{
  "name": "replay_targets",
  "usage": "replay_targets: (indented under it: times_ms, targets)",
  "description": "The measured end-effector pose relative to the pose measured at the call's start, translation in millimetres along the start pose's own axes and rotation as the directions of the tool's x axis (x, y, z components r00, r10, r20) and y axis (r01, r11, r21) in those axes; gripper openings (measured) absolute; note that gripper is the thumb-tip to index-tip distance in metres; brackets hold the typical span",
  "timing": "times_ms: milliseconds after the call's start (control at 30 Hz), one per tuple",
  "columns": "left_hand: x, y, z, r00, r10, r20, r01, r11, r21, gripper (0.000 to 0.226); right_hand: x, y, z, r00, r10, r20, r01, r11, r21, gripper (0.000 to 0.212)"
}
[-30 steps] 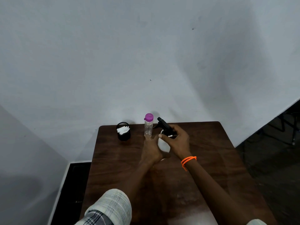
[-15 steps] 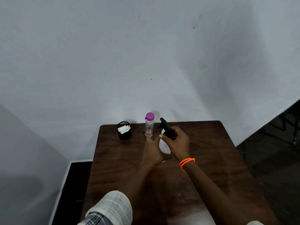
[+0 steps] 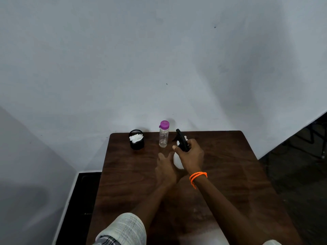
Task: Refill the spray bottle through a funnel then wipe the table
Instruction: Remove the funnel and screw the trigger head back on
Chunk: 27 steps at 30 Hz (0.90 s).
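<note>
Mid-counter (image 3: 230,174), the left hand (image 3: 166,169) wraps its grip around the white spray bottle (image 3: 177,160); the right hand (image 3: 192,157) pinches its black sprayer head (image 3: 182,141). At 11 o'clock stands a purple-capped bottle (image 3: 163,134).

A dark wooden table (image 3: 230,174) stands against a plain white wall (image 3: 159,59).

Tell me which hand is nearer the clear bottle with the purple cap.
Left. The left hand lies just in front of the clear bottle, fingertips close below it. The right hand grips the spray bottle beside it.
</note>
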State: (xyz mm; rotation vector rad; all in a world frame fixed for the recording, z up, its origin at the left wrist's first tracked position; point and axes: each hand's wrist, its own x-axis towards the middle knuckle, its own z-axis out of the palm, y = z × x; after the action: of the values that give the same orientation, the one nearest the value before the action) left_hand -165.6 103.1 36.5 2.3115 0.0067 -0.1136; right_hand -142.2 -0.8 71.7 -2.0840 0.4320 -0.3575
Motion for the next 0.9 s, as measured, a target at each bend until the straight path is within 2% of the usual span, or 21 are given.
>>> replay_targets:
  times_ms: [133,200,300,400,500,567,733,900]
  targets:
    - [4,-11,2,0.994,0.014,0.105,-0.003,0.994,-0.105,0.106,10,10,-1,0.988,-0.093,0.127,0.085,0.994,0.063,0.044]
    - [2,-15,4,0.991,0.033,0.132,-0.011,0.987,-0.163,0.102,10,8,-2,0.978,-0.111,0.177,0.088,0.988,0.131,0.055]
    - [-6,-18,7,0.981,0.026,0.191,0.01,0.983,-0.185,0.091,6,6,-2,0.95,-0.146,0.277,0.091,0.975,0.203,0.043]
    - [-18,-21,16,0.976,-0.045,0.215,0.093,0.971,-0.221,0.092,1,11,3,0.911,-0.146,0.385,0.054,0.969,0.24,0.029]
    - [-34,-26,24,0.972,-0.122,0.201,0.174,0.949,-0.264,0.097,-8,19,12,0.88,-0.13,0.457,0.032,0.976,0.217,0.031]
    - [-49,-29,31,0.948,-0.238,0.209,0.291,0.917,-0.274,0.096,-16,27,19,0.847,-0.116,0.518,0.025,0.983,0.181,0.031]
    - [-91,-41,64,0.857,-0.46,0.232,0.513,0.803,-0.303,0.069,-40,56,33,0.702,-0.079,0.708,0.074,0.997,0.038,0.032]
    - [-124,-45,92,0.79,-0.562,0.243,0.612,0.709,-0.35,0.06,-64,91,40,0.594,-0.01,0.805,0.048,0.999,-0.023,0.033]
